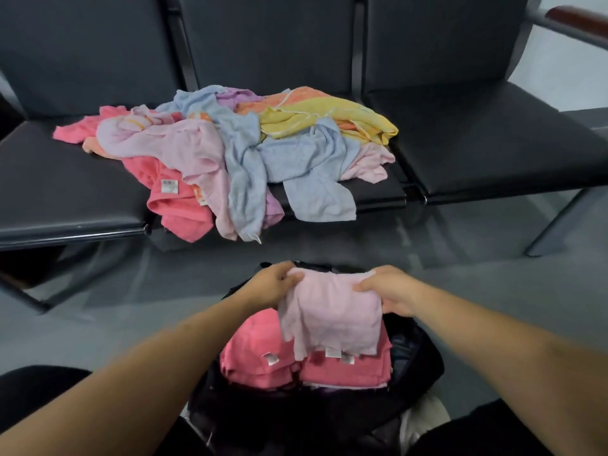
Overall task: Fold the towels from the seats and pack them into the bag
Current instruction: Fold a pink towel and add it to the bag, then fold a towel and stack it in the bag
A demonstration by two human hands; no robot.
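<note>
We grasp the folded pale-pink towel [332, 314] w/ L hand [273, 284] & R hand [391, 291], just above bag [415, 357]; pink towels [256, 350] inside bag.

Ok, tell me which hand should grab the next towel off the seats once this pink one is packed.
Left, probably. Both hands grip the light pink towel over the bag, but the left hand is nearer the overhanging front edge of the towel pile; the right hand lies further aside.

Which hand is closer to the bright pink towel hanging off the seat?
Left. The left hand is below and right of the bright pink towel; the right hand is farther right, across the pale pink towel both hold.
</note>
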